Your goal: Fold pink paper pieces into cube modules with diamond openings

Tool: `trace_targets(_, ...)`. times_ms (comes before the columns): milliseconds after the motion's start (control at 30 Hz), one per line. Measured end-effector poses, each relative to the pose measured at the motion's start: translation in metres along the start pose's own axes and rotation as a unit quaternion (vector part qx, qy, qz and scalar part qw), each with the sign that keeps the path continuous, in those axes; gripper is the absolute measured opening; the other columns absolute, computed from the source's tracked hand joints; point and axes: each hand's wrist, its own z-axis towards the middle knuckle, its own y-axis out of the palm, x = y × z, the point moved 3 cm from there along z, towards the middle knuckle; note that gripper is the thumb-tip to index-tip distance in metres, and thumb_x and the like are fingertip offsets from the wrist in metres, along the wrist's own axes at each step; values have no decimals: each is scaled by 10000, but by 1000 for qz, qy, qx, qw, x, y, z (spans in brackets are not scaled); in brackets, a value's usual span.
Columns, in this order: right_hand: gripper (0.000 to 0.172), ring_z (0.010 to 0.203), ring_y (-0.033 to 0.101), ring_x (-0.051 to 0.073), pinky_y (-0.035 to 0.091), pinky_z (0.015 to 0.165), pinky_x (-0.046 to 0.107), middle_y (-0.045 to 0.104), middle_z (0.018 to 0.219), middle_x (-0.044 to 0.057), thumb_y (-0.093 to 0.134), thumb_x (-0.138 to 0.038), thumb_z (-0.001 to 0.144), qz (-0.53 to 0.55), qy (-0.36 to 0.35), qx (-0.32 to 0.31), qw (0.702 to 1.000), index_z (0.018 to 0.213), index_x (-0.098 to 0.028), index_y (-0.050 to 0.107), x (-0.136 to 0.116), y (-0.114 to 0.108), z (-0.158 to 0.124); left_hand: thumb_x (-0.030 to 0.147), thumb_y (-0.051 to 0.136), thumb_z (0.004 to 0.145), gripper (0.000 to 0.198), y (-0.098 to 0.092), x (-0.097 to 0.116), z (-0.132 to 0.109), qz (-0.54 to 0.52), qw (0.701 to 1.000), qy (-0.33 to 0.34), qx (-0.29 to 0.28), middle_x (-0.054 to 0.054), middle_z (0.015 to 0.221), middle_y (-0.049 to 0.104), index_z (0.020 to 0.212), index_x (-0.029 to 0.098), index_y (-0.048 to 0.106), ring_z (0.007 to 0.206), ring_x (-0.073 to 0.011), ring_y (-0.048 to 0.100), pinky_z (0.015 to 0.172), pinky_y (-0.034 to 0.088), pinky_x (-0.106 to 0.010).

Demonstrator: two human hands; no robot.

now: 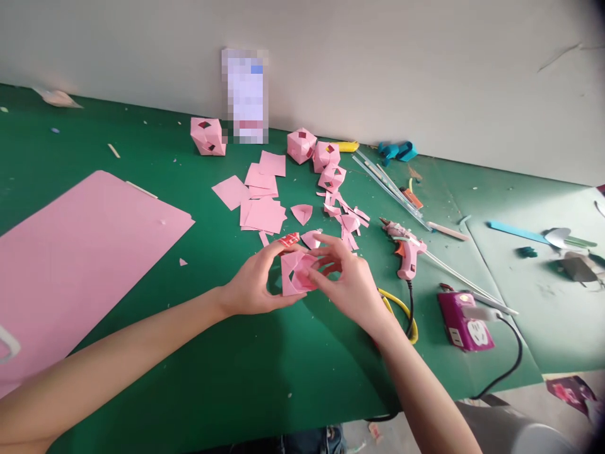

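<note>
Between my hands is a pink folded-paper box (pixel 289 282) with a diamond-shaped hole in its side. My left hand (pixel 255 277) grips it from the left, with the thumb along the far edge and fingers beneath. From the right, my right hand (pixel 343 277) closes its fingertips on the box's near right side; some of those fingers are hidden. Just beyond lie a red patterned wrapper (pixel 290 239), a small folded pink piece (pixel 311 239) and another one (pixel 301 214). Pink paper squares (pixel 265 215) lie stacked farther back.
Several finished pink paper boxes (pixel 301 145) stand near the wall, beside a propped blurred screen (pixel 248 94). Right of my hands are a pink glue gun (pixel 405 246) with its cord and a purple power adapter (pixel 466 320). A large pink sheet (pixel 89 252) covers the left side.
</note>
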Motion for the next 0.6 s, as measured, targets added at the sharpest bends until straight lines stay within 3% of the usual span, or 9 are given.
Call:
trace_targets(67,264,636,705,147,594,638,292,808,880,7,741,-250,861,-55,0,1,998,1124,-240,713,1,-1,6,331,887,767,777,0,0,0,2,1000,-10,-14,-152,1319,699,1413,214,469,1219,-315,711,1043,604,-496)
trace_targets(167,68,637,704,149,559,645,285,789,777,-11,687,-247,921,-114,-42,12,992,959,-243,743,-1,-8,7,366,894,760,780,0,-2,0,14,1000,-24,-12,-155,1314,705,1406,221,482,1204,-314,720,1016,618,-470)
trace_targets(333,84,649,712,145,541,636,276,771,776,-12,655,-236,956,-147,-75,72,984,928,-239,734,-4,-25,1,387,871,791,758,2,-5,0,34,999,-37,-6,-160,1325,697,1412,222,470,1219,-313,710,1012,616,-468)
trace_targets(467,81,646,692,139,553,634,283,721,776,-13,626,-288,990,-51,-61,205,976,934,-235,652,-2,-46,-1,374,857,826,717,3,-4,2,46,998,-47,-20,-148,1345,693,1406,232,461,1237,-307,701,1035,609,-480)
trace_targets(600,186,705,686,164,517,581,283,654,746,-15,561,-402,1035,67,-67,343,935,940,-245,535,6,-66,2,318,834,860,708,2,-6,2,73,997,-33,-2,-155,1376,680,1443,238,442,1305,-310,662,1082,587,-499)
